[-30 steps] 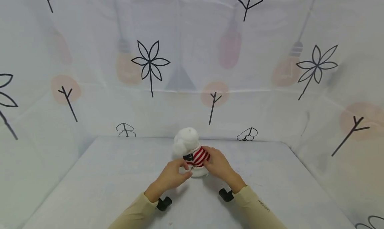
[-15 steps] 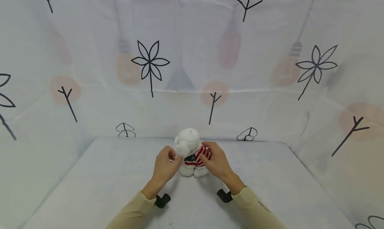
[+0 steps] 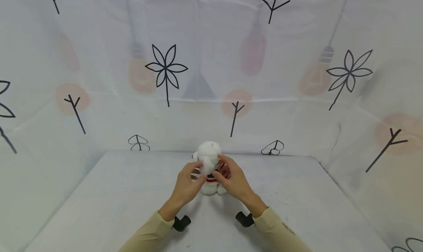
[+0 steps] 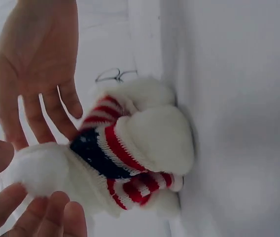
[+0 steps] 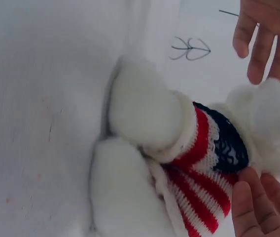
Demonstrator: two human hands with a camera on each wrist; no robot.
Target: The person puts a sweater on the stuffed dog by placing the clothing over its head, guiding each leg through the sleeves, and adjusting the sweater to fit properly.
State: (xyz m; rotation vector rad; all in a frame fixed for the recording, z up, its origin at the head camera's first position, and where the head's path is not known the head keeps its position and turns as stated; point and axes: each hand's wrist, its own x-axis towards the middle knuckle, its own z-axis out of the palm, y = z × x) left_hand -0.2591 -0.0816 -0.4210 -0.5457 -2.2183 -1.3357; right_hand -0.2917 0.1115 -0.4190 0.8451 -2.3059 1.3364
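A white plush toy (image 3: 209,149) in a knitted red-and-white striped sweater with a navy panel (image 5: 228,148) sits upright on the table (image 3: 132,200). Its face is turned away in the head view. My left hand (image 3: 186,184) is beside the head, its spread fingers and thumb around a fluffy white ear (image 4: 41,170); firm contact cannot be made out. On the other side, my right hand (image 3: 236,180) cups loosely at neck height. Its fingers (image 5: 251,200) lie against the sweater in the right wrist view, and look nearly straight in the left wrist view.
A white cloth wall (image 3: 198,123) with printed plants and lamps rises behind the table, and more cloth stands at both sides. A black wrist device (image 3: 181,223) sits under the left sleeve and another (image 3: 245,219) under the right.
The left hand has risen from the toy's lower body to its head. My right hand has moved up slightly from the sweater toward the neck. The toy has turned a little, its head shifting right.
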